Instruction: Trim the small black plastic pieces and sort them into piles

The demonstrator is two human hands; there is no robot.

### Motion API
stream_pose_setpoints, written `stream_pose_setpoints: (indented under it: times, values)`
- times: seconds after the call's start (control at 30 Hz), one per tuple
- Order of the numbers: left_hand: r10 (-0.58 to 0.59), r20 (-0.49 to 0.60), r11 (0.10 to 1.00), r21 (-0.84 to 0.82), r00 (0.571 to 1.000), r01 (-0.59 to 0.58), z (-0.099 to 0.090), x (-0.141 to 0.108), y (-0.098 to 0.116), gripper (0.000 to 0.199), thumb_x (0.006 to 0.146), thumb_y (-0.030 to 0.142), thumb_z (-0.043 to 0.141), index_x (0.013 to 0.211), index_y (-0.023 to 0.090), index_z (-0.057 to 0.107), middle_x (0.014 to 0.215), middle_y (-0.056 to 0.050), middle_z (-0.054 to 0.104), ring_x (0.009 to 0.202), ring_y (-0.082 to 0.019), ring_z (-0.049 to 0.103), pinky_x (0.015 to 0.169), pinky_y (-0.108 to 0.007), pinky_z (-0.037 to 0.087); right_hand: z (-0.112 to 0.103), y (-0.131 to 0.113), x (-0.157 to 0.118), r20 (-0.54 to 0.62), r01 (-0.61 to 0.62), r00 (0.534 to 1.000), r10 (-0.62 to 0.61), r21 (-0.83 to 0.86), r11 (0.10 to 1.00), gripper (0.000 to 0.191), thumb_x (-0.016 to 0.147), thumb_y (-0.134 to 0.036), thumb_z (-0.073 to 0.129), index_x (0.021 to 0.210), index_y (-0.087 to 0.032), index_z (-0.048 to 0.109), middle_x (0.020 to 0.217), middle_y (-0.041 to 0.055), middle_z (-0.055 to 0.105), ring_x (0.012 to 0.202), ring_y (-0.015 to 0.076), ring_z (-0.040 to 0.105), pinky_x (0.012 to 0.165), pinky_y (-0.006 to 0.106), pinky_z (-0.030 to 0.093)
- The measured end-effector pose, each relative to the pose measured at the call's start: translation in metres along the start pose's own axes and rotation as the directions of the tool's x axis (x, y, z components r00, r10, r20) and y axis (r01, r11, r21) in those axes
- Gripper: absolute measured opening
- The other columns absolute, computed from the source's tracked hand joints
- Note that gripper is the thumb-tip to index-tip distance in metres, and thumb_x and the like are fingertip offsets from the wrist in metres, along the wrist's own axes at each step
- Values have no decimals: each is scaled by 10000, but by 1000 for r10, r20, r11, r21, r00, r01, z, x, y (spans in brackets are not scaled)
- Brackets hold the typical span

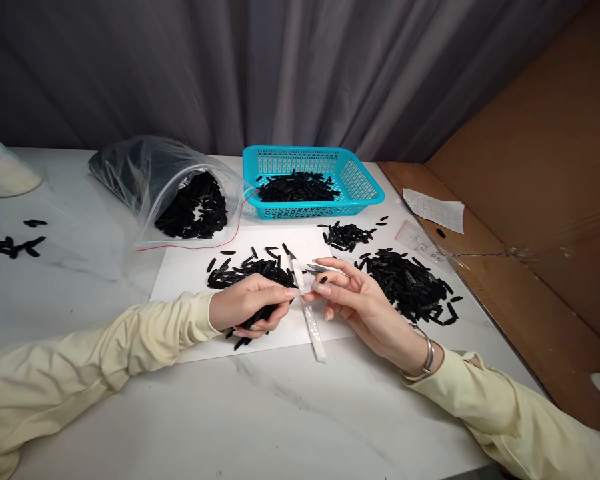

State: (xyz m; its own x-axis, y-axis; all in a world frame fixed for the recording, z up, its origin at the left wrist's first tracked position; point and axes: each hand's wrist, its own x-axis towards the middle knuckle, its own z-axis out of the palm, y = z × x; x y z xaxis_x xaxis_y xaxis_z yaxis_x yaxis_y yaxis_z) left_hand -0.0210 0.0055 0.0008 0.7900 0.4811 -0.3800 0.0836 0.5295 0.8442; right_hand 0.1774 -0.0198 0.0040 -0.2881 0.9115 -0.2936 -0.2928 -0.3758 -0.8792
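Observation:
My left hand (253,303) is closed, thumb and fingertips pressed together above a pile of slim black pieces (245,270); what the pinch holds is too small to make out. Black pieces also show between its thumb and curled fingers, though I cannot tell if they are gripped. Facing it, my right hand (357,300) is closed around a grey pointed metal tool (317,269), its tip to the left. A small black piece (324,280) shows by the right fingertips. Between the hands lies a narrow white strip (311,327) in clear wrapping, a black piece at its far end.
A clear zip bag (155,167) spills black pieces toward me. Behind, a blue basket (310,208) holds more. Two further heaps, a small one (347,235) and a large one (405,283), lie right. Cardboard (540,200) walls the right side; a white sheet (190,267) lies under the work.

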Motion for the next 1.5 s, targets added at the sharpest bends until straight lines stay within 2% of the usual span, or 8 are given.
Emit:
stream_pose_setpoints:
  times: [0.13, 0.33, 0.47, 0.73, 0.87, 1.13, 1.33, 1.5]
  values:
    - [37, -29, 999, 37, 999, -36, 0, 0, 0, 524, 788, 429, 535, 381, 132, 391, 309, 44, 336, 196, -26, 262, 221, -145, 114, -4, 0, 1, 52, -44, 998, 43, 16, 999, 159, 724, -165, 678, 872, -154, 621, 780, 38, 662, 756, 123, 640, 515, 150, 452]
    - [50, -61, 998, 27, 997, -48, 1, 1, 0, 526, 781, 422, 548, 371, 131, 393, 309, 40, 352, 191, -26, 268, 225, -148, 110, -7, 3, 0, 147, -56, 988, 53, 13, 998, 344, 782, -155, 619, 1124, -185, 597, 820, 16, 628, 602, 50, 544, 552, 181, 454]
    - [60, -111, 998, -15, 992, -62, 2, 1, 0, 534, 769, 436, 553, 364, 134, 382, 313, 36, 365, 182, -27, 262, 214, -149, 104, -3, 2, -2, 191, -45, 981, 45, -5, 999, 351, 794, -176, 608, 1144, -179, 584, 789, 1, 596, 537, 47, 513, 514, 210, 446]
    - [53, -119, 973, 228, 991, -25, 9, 0, 2, 589, 813, 524, 442, 381, 127, 391, 348, 39, 355, 219, -17, 292, 238, -147, 160, 1, 2, -4, 373, -56, 923, 92, -106, 993, 176, 810, -255, 599, 926, -153, 514, 703, 6, 638, 454, 96, 580, 433, 234, 483]
    - [42, -132, 956, 294, 990, -2, 13, 0, 1, 551, 827, 508, 426, 426, 130, 405, 364, 45, 372, 240, -16, 298, 248, -142, 198, 4, 3, -5, 390, -55, 914, 115, -161, 985, 141, 813, -254, 592, 803, -142, 507, 688, 7, 629, 459, 88, 578, 441, 224, 492]
    - [119, -172, 986, 136, 978, -96, 12, 1, -5, 434, 815, 403, 495, 479, 142, 405, 373, 75, 349, 233, -15, 287, 240, -134, 176, 2, 2, -3, 319, -99, 936, 149, -169, 981, 204, 858, -313, 524, 816, -114, 548, 713, 47, 648, 481, 93, 601, 463, 207, 501]
    - [111, -207, 994, 30, 972, -108, 9, 2, -5, 431, 828, 352, 485, 463, 133, 414, 363, 67, 360, 224, -14, 283, 245, -132, 170, 3, 0, -3, 401, -246, 873, 278, -130, 960, 288, 898, -363, 428, 831, -108, 545, 694, 71, 642, 467, 107, 593, 434, 219, 512]
    - [78, -225, 995, -37, 971, -88, 9, 3, -4, 448, 807, 353, 506, 430, 136, 400, 337, 62, 346, 207, -16, 263, 228, -130, 154, 6, -1, -6, 462, -253, 840, 284, -130, 959, 255, 896, -348, 438, 900, -113, 535, 694, 57, 627, 482, 97, 583, 433, 205, 510]
